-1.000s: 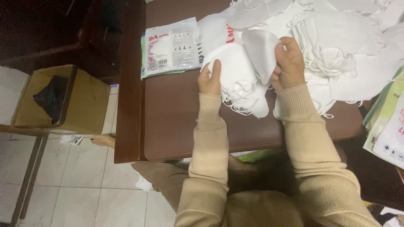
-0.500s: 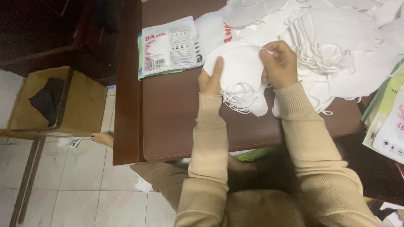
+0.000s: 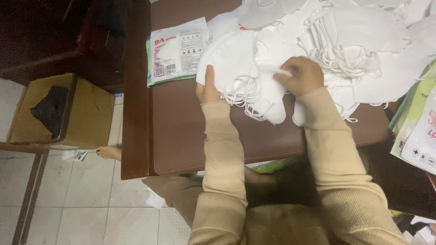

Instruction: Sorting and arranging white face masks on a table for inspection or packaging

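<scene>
Masks in a small white stack (image 3: 240, 77) are held at the upper centre of the frame, on the brown surface (image 3: 190, 136). The stack's lower left edge is gripped by the left hand (image 3: 208, 88), fingers closed around it. A white strip (image 3: 274, 70) on top of the stack is pinched by the right hand (image 3: 302, 75), fingers curled shut. A large heap of loose white masks (image 3: 363, 41) fills the upper right. A flat rectangular packet (image 3: 175, 52), white and green with red lettering, lies just left of the stack. More printed packets (image 3: 420, 127) are seen at the right edge, a cardboard box (image 3: 91, 113) at left.
</scene>
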